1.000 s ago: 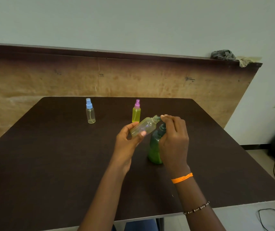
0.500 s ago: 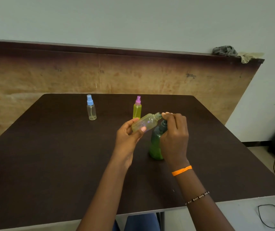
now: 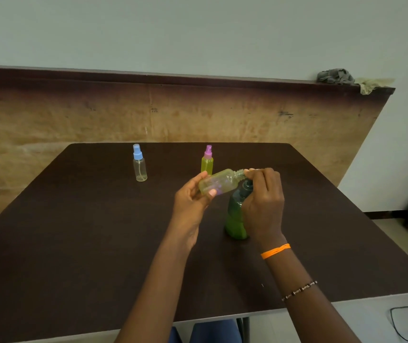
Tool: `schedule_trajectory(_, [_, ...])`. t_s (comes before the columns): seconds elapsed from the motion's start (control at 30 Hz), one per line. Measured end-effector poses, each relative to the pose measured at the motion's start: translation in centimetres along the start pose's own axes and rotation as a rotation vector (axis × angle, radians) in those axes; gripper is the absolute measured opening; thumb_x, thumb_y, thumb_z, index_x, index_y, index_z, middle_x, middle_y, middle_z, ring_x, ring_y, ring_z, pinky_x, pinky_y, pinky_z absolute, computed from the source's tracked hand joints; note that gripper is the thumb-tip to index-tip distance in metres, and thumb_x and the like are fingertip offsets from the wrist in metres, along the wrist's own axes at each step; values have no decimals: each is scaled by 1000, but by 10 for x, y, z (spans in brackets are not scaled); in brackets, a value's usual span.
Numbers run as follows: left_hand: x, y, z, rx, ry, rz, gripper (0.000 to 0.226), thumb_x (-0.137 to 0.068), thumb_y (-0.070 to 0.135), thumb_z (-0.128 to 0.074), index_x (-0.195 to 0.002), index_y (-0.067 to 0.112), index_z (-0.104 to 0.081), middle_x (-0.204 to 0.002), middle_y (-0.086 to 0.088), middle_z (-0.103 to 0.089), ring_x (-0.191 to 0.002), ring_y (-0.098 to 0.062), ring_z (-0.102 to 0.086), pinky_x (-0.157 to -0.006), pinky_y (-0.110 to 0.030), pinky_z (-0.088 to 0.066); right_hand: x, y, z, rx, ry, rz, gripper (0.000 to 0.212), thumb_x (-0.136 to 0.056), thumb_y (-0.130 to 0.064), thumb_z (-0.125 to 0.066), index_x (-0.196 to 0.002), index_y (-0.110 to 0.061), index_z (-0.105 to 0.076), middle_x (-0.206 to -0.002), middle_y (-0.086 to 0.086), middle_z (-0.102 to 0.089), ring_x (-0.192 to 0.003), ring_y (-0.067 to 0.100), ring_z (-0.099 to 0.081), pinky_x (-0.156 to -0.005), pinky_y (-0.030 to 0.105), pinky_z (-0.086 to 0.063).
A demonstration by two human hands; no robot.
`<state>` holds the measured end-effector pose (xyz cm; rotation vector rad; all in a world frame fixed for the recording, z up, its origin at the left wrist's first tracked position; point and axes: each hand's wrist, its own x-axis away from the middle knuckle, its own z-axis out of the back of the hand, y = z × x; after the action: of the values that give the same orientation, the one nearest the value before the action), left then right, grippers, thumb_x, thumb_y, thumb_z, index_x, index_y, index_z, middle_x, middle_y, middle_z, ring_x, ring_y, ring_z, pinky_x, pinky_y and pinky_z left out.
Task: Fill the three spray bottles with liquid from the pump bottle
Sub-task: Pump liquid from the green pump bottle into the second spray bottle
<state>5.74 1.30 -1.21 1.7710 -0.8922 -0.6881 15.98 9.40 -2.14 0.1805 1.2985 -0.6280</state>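
My left hand [image 3: 193,204] grips an uncapped spray bottle [image 3: 219,184], tilted nearly flat above the table [image 3: 74,231], its threaded neck against the pump head. My right hand [image 3: 263,204] curls over the green pump bottle [image 3: 235,219] — fingertips on the pump top. Farther back stand a blue-capped bottle [image 3: 139,163] and a pink-capped one [image 3: 207,159] — well apart, both upright.

Green pump bottle [image 3: 235,219], blue-capped spray bottle [image 3: 139,163]
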Motion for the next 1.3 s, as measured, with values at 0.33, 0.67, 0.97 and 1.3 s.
schedule_trajectory(0.33, [1,1,-3,8,7,-2,49,-85,-6,-58,-132,8,-48,-108,0,-64,-108,-14,-59,-100,-30,-45,0,1,1,-11,19,8,22,-87,5,-44,-86,7,-66,-79,18,-58,-73,27,-55,-63,37,-52])
schedule_trajectory(0.67, [3,3,-1,24,2,25,49,-86,-4,-58,-132,8,-48,-113,-2,-63,-107,-12,-60,-90,-22,-49,-11,0,7,-41,-21,6,28,-80,5,-37,-82,7,-65,-80,19,-58,-74,30,-57,-64,34,-48])
schedule_trajectory(0.97, [3,4,-2,57,6,38,49,-84,-6,-59,-131,6,-48,-109,-2,-63,-107,-14,-59,-90,-22,-50,-16,-3,10,-3,-79,25,28,-80,3,-37,-81,6,-65,-79,17,-58,-72,30,-57,-61,37,-51])
schedule_trajectory(1.3, [3,0,-2,55,33,59,48,-85,-5,-59,-129,9,-51,-112,-1,-63,-108,-13,-59,-93,-26,-47,-4,0,1,-18,-4,16,23,-87,6,-43,-79,6,-65,-76,18,-57,-67,30,-57,-56,38,-51])
